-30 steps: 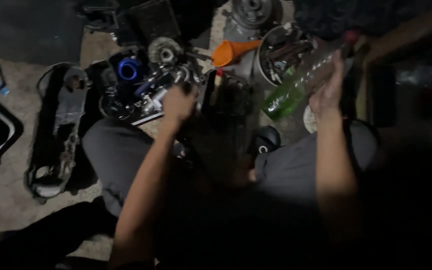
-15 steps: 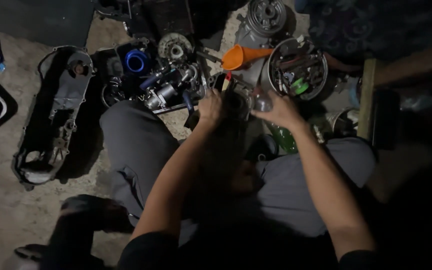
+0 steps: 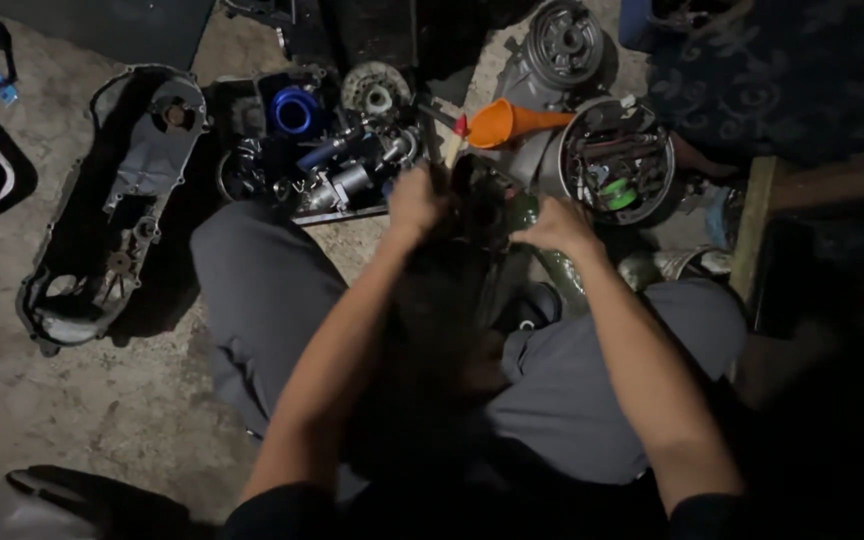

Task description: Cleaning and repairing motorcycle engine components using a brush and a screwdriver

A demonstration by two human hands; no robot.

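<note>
Dim light, rough grey concrete floor. Long black engine cover casing lies on it at left. Well right of the casing, a wooden plank stands on edge; beyond it a dark patterned cloth.

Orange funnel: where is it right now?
In the head view, the orange funnel lies upper centre, beyond the right hand, beside the round metal pan of parts.

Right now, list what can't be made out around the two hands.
- Head view: the dark part between the left hand and right hand is too dim to identify.
- Each hand's grip: fingers hidden behind the hand.
- The green bottle: mostly covered by the right wrist.
- Right side: lost in shadow.
</note>
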